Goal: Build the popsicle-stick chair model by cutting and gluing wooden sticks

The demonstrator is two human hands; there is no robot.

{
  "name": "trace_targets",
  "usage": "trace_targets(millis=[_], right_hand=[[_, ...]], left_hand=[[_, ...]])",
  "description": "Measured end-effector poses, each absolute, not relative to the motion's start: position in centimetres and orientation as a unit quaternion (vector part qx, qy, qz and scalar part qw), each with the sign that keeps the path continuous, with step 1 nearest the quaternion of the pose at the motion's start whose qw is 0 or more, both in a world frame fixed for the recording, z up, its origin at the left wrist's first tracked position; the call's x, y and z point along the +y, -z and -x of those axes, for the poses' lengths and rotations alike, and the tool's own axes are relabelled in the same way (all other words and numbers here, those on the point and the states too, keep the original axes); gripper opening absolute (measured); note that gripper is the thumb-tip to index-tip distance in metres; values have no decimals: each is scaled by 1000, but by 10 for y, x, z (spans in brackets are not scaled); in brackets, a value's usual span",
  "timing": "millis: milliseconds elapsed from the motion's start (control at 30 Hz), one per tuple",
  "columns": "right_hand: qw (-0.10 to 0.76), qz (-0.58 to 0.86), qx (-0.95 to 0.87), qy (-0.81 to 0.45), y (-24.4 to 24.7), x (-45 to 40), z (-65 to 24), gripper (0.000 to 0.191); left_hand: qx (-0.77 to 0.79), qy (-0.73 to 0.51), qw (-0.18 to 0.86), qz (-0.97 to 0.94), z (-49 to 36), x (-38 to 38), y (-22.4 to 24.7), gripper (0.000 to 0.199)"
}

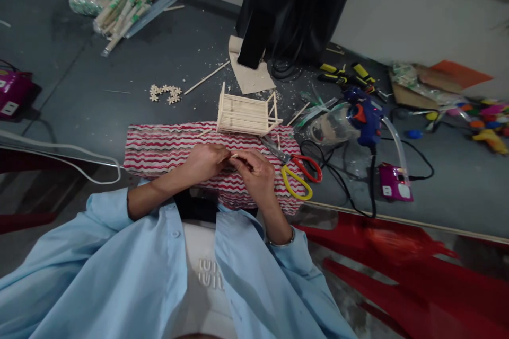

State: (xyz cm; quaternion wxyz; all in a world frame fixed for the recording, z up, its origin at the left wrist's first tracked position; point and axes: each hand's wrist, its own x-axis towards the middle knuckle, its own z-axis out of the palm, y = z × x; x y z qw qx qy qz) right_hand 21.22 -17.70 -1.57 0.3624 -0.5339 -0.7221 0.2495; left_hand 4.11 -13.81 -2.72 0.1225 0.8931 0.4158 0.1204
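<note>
My left hand (209, 161) and my right hand (256, 169) meet above a red-and-white striped cloth (167, 143) at the table's front edge. Both have their fingers closed in a pinch around a tiny pale piece (234, 155), mostly hidden by the fingertips. Just beyond them lies a small model made of thin wooden sticks (244, 114), with slats and a frame at its right end. Scissors (292, 160) with one red and one yellow handle rest to the right of my right hand, blades toward the model.
A blue glue gun (368, 116) sits at the right, with cables and a purple box (395, 183) nearby. Pliers (345, 75), a black phone (256, 39) and small flower-like wooden pieces (165, 92) lie farther back. Bundled sticks (123, 10) are at the back left.
</note>
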Motion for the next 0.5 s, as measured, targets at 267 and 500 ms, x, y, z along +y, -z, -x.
trace_targets(millis=[267, 500], right_hand=[[360, 548, -723, -216, 9, -176, -213, 15], [343, 551, -726, -228, 23, -173, -215, 16]], left_hand=[[403, -214, 190, -869, -35, -137, 30, 18], [404, -191, 223, -866, -37, -133, 29, 19]])
